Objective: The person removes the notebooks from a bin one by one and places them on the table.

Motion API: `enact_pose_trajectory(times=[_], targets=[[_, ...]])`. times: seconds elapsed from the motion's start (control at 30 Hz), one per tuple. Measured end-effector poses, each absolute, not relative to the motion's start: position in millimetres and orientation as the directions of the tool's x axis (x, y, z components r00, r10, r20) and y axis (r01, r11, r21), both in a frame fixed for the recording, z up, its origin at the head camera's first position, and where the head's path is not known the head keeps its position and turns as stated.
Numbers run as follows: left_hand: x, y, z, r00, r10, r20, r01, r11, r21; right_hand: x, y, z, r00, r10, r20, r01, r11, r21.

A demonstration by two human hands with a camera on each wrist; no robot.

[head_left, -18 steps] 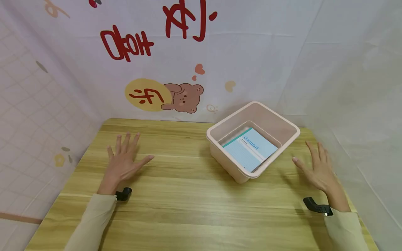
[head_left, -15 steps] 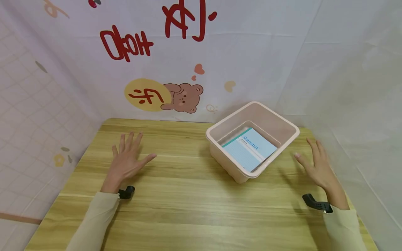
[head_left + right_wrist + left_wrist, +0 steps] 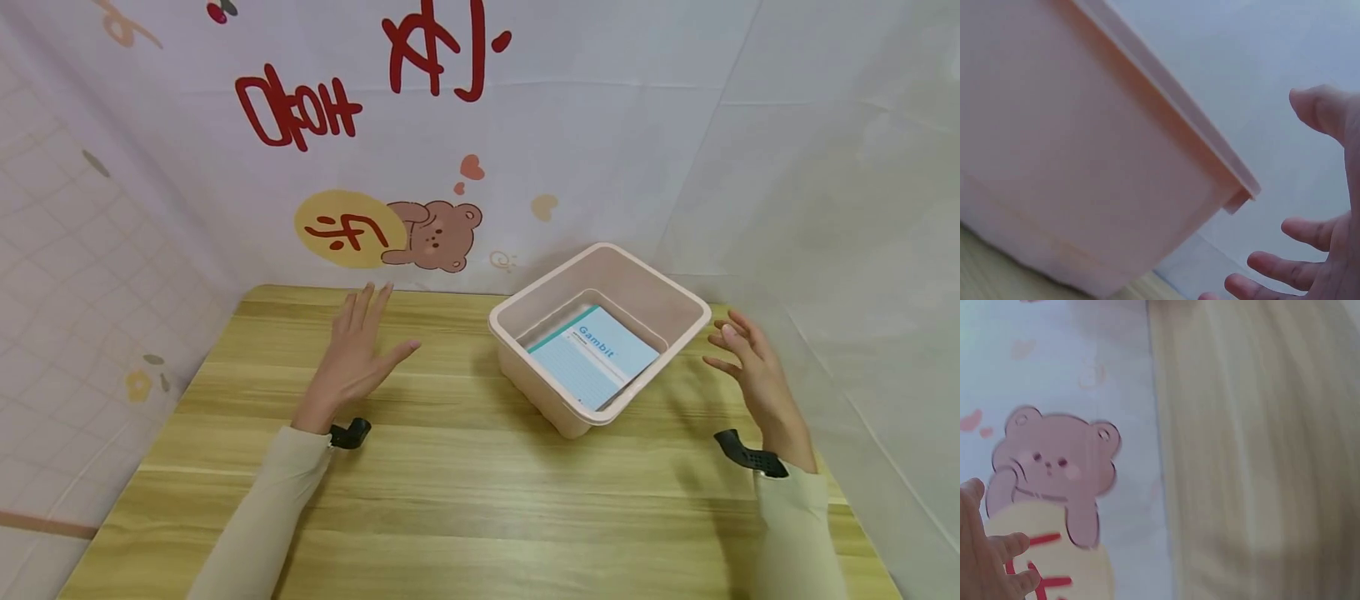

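A pale pink plastic bin [image 3: 538, 393] stands turned at an angle on the right half of the table. Inside it lies a light blue notebook [image 3: 596, 354] with "Gambit" printed on its cover and a teal edge strip. My right hand [image 3: 753, 367] is just right of the bin's rim, fingers bent and spread, holding nothing. In the right wrist view the bin's side [image 3: 1085, 137] fills the left, apart from the fingers [image 3: 1310, 232]. To the left of the bin, my left hand [image 3: 352, 358] is over the table, fingers extended and thumb out, with nothing in it.
The wood-grain table [image 3: 465, 517] runs back to a white cloth wall [image 3: 600, 150] printed with a bear [image 3: 442, 237] and red characters. Cloth also hangs along the left and right sides. A black wrist camera [image 3: 750, 457] sits on each wrist.
My left hand has moved right and away from me, toward the bin. My right hand has come up closer to the bin's right corner, its fingers now more bent. Bin and notebook stay put.
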State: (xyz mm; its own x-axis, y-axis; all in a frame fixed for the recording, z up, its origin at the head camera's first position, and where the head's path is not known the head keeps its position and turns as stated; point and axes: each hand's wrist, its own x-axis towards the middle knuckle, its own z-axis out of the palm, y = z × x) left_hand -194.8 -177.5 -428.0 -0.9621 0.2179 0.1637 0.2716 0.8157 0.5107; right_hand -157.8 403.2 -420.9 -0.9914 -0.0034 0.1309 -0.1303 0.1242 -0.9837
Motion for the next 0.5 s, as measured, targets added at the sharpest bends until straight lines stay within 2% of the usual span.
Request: enact_pose_trajectory(times=[0.1,0.2,0.33,0.5], targets=[[-198.6,-164.6,-420.0,-0.956,0.232,0.182,0.293,0.808,0.512,-159.3,398.7,-415.4,-0.992,0.001,0.127,-0.127,-0.037,-0.991],[-202.9,-151.7,-414.2,-0.948,0.247,0.202,0.317,0.796,0.516,-160.0,394.7,-410.4,-0.997,0.029,0.074,-0.077,-0.13,-0.988],[-208.0,-135.9,-409.7,-0.938,0.27,0.216,0.345,0.778,0.525,-163.7,388.1,-407.1,-0.999,0.048,0.003,-0.014,-0.239,-0.971],[-214.8,-118.9,-403.5,-0.921,0.313,0.232,0.39,0.762,0.517,-166.4,379.9,-408.0,-0.996,0.079,-0.042,0.016,-0.308,-0.951]])
